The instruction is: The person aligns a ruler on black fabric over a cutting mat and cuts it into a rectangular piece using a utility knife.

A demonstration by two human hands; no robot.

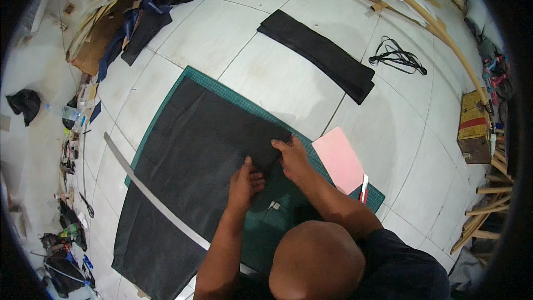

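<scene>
A large sheet of black fabric (189, 150) lies over a green cutting mat (149, 119) on the floor. At the sheet's right corner, my right hand (293, 158) pinches its edge between thumb and fingers. My left hand (244, 188) rests at the sheet's near edge, beside the bare part of the mat, fingers apart and holding nothing. Across the left part of the fabric lies a long metal ruler (158, 203), its near end hidden behind my left forearm. A pink rectangular card (338, 161) and a red and white box cutter (363, 190) lie right of my right forearm.
Beyond the mat lie a folded black fabric strip (316, 55) and a bundle of thin black cord (398, 56). A long tan tube (444, 36) curves along the far right, near a worn box (474, 128). Scissors (86, 205) and assorted clutter line the left.
</scene>
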